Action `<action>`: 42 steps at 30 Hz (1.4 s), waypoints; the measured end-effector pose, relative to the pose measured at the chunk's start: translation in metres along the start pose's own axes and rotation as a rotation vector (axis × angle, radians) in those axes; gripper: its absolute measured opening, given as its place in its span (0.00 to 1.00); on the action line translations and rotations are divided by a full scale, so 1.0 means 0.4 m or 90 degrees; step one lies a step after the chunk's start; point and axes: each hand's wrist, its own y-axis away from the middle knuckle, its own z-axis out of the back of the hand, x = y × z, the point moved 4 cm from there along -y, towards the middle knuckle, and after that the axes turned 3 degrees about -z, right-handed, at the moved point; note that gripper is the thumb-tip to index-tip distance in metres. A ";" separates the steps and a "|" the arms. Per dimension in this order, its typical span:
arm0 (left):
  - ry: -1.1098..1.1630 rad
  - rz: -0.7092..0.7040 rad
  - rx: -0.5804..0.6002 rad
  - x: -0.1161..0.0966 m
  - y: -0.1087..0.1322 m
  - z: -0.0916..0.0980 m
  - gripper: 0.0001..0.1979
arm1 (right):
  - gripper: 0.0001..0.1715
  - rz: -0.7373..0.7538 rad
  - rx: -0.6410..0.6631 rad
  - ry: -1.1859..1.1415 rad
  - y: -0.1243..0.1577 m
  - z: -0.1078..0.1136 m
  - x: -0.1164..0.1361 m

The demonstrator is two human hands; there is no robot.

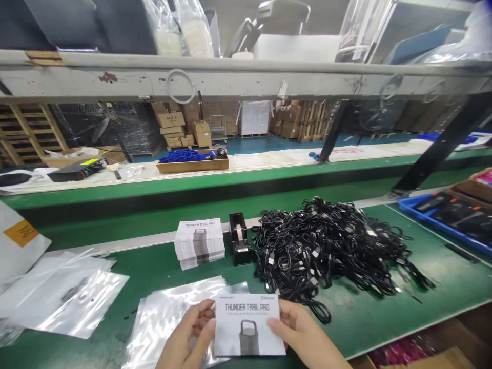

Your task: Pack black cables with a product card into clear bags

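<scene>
A white booklet (248,323) printed "Thunder Trail Pro" is held between both my hands near the bottom edge. My left hand (190,335) pinches its left side and my right hand (302,333) grips its right side. Under it lies a stack of clear plastic bags (165,312). Behind, a stack of the same booklets (199,243) rests on the green table (442,287), next to a black tape dispenser (239,239). A big heap of coiled black cables (330,248) lies to the right.
More plastic bags (65,294) lie at the left. A blue tray (448,215) with dark items stands at the far right. Across the green conveyor sits a wooden tray of blue parts (192,160) and a black device (77,169). A grey shelf beam (246,77) runs overhead.
</scene>
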 end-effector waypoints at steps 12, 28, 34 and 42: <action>-0.316 -0.093 -0.030 0.049 -0.053 0.078 0.10 | 0.22 -0.046 -0.114 0.012 0.014 0.076 -0.034; -0.386 -0.119 0.026 0.008 -0.035 -0.047 0.17 | 0.23 -0.030 -0.160 -0.050 0.023 0.056 -0.056; -0.391 -0.135 0.023 0.015 -0.027 -0.059 0.16 | 0.25 -0.004 -0.215 -0.089 0.007 0.034 -0.074; -0.391 -0.136 -0.002 0.019 -0.024 -0.060 0.12 | 0.24 0.006 -0.244 -0.071 0.020 0.012 -0.089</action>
